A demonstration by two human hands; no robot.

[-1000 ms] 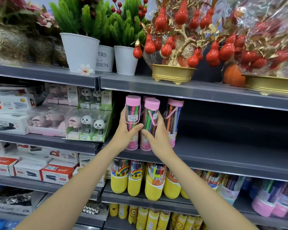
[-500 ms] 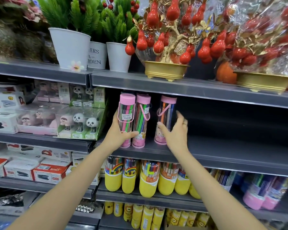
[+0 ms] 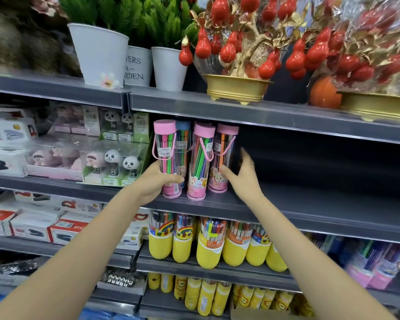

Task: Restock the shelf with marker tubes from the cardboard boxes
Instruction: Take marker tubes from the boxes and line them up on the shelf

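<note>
My left hand (image 3: 153, 181), just left of frame centre, grips the base of the leftmost pink-capped marker tube (image 3: 167, 158), thumb curled across its lower label. My right hand (image 3: 245, 174), a little right of centre, is spread, fingers straight; its thumb touches the lower body of the rightmost pink-capped tube (image 3: 222, 158), and nothing is clamped.

Between those two stands a third pink-capped tube (image 3: 200, 161), untouched, nearest the shelf's front edge. All three stand upright, long axes vertical, close side by side on the grey middle shelf (image 3: 310, 204). A blue-capped tube (image 3: 183, 135) shows behind them.

The deciding relation, in my judgement: the open shelf run lies entirely to the right of the row, so new tubes go in on the right hand's side, which is the nearer one. No cardboard box is in view. Further back, the shelf recess is dark.
</note>
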